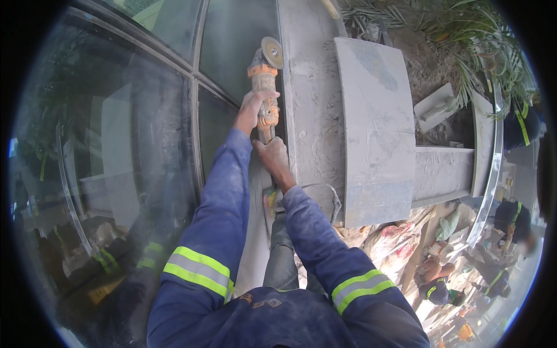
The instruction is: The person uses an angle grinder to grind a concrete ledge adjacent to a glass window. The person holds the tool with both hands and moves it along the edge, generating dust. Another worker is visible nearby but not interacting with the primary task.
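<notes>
An orange and grey angle grinder [266,116], coated in dust, is held out in front of me with its round disc [272,53] at the far end. My left hand [257,106] wraps around the body behind the head. Farther back, my right hand [273,156] grips the narrow rear handle. The disc stands beside the edge of the rough grey cement ledge [310,110], close to the glass; whether it touches the ledge I cannot tell. A cable [332,200] loops near my right forearm.
Framed glass panes [122,145] rise along my left. A large grey slab [377,127] lies right of the ledge, with a plastering float [435,107] and palm leaves [493,52] beyond. Several people in reflective-striped clothing, such as one person [435,287], are at the lower right among debris.
</notes>
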Demonstrator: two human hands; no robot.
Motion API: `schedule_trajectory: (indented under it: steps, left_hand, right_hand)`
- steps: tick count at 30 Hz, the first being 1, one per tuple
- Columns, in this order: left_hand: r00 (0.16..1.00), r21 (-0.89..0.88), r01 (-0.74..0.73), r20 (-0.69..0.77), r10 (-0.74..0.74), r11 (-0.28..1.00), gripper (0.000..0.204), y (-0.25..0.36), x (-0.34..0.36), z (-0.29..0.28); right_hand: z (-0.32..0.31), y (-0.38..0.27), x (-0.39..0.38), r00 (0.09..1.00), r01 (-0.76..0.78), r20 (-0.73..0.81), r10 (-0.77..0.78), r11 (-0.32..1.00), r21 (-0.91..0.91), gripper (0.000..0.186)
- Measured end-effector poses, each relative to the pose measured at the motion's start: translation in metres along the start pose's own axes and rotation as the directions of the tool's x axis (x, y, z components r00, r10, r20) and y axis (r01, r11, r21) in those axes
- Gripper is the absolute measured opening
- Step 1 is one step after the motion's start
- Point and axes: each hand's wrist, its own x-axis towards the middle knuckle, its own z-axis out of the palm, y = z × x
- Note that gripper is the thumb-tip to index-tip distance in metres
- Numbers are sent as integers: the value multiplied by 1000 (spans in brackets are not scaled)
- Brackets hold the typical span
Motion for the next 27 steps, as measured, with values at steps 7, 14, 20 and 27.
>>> schedule_trajectory:
  steps: [7,14,20,27]
  left_hand:
    - [999,33,15,-33,-14,999,42,10,18,10]
    - [998,30,28,-61,-26,999,43,10,16,8]
    - [994,23,76,-75,-74,997,46,13,-3,12]
    - [997,0,65,-46,-65,998,43,9,-1,9]
  right_hand:
    - [-9,-11,14,1000,23,2,-24,996,88,55]
    - [-12,-19,5,1000,-10,21,9,1000,23,58]
    - [0,3,5,1000,-16,6,17,1000,-14,60]
    - [1,6,5,1000,29,-10,-29,1000,7,59]
